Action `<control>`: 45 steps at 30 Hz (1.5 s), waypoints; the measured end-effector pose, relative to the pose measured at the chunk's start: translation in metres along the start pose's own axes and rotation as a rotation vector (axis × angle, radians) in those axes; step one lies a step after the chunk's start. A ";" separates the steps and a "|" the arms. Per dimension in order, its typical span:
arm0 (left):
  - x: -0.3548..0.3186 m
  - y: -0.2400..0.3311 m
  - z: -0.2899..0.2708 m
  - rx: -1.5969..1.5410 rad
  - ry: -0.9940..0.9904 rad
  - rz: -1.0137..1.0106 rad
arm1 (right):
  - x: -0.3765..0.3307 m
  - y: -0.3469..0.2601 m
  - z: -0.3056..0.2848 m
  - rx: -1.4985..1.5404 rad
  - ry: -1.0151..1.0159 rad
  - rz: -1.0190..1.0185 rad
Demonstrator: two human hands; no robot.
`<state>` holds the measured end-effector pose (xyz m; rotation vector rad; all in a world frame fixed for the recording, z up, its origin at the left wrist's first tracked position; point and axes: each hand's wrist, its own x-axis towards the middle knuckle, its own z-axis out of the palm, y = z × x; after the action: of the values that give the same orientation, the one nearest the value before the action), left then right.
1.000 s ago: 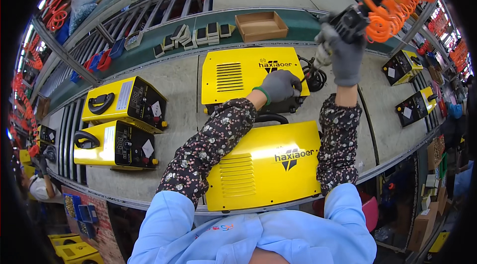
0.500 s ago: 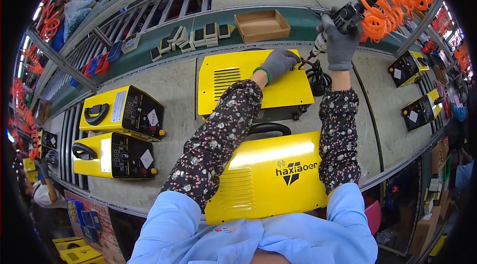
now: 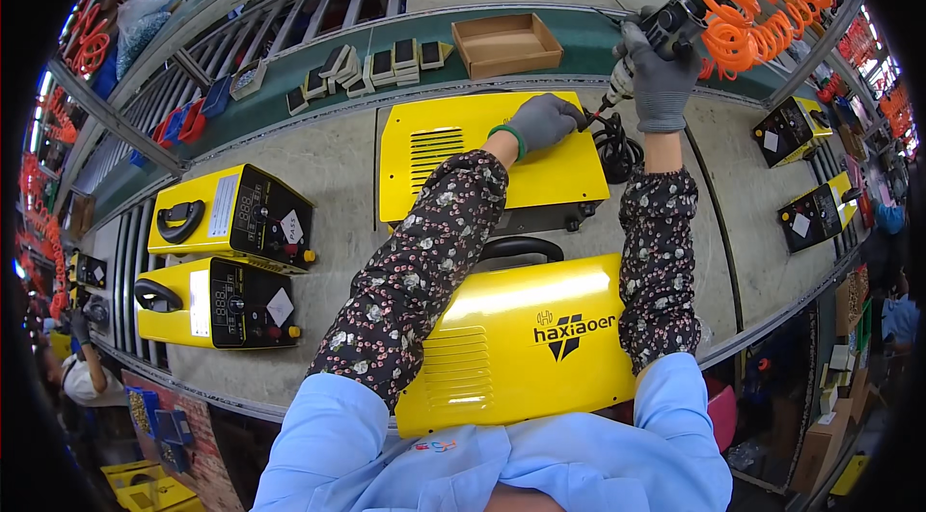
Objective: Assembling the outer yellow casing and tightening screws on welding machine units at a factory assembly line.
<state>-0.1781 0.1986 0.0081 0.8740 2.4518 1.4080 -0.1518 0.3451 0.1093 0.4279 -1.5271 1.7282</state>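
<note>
My right hand (image 3: 661, 83), in a grey glove, is wrapped round an air screwdriver (image 3: 671, 22) fed by an orange coiled hose (image 3: 762, 6). The tool's bit points down and left at the right edge of a yellow machine casing (image 3: 540, 170) with slots. Resting over that casing, my grey-gloved left hand (image 3: 542, 124) has its fingers pinched together close to the bit. What they hold, if anything, is too small to make out. A black cable (image 3: 617, 150) lies coiled beside the casing. Closer to me sits a second yellow casing (image 3: 521, 338) with a black handle (image 3: 521, 248).
Two yellow-and-black machines (image 3: 227, 218) stand at the left, two more (image 3: 818, 213) at the right. Behind, a green belt (image 3: 328, 121) carries an open cardboard box (image 3: 506, 44), stacked small dark-topped blocks (image 3: 381, 64) and red and blue bins (image 3: 193, 121). Another person (image 3: 87, 372) works far left.
The whole view has shifted slightly. My left fingers and the bit have moved slightly away from me, near the casing's far right corner. My right hand keeps its grip on the screwdriver.
</note>
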 end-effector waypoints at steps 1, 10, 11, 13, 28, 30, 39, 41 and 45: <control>0.000 -0.001 0.000 -0.011 -0.001 0.003 | 0.000 -0.001 0.000 -0.005 0.003 -0.004; -0.001 -0.001 -0.001 -0.037 -0.002 -0.020 | 0.010 -0.008 -0.007 0.146 -0.313 0.200; -0.001 -0.003 -0.002 -0.050 -0.001 -0.017 | 0.012 -0.010 -0.007 0.182 -0.379 0.256; 0.000 -0.002 -0.001 -0.078 -0.005 -0.033 | 0.015 -0.011 -0.003 0.243 -0.461 0.290; 0.008 0.007 0.008 0.154 0.038 -0.110 | 0.030 0.031 0.009 -0.236 -0.148 -0.059; 0.009 0.001 0.006 0.201 0.074 -0.143 | 0.026 0.020 0.020 -0.065 -0.162 0.078; 0.005 0.004 0.022 -0.022 0.122 -0.118 | 0.025 0.003 0.012 -0.024 -0.107 -0.051; 0.011 -0.003 0.015 0.025 0.163 -0.072 | 0.027 -0.047 -0.006 0.028 -0.083 -0.081; 0.004 -0.018 -0.006 -0.053 0.317 0.010 | -0.017 -0.154 -0.090 -0.129 -0.098 0.071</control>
<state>-0.1913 0.1900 -0.0031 0.6977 2.6184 1.7233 -0.0075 0.4217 0.1830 0.4009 -1.7315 1.6723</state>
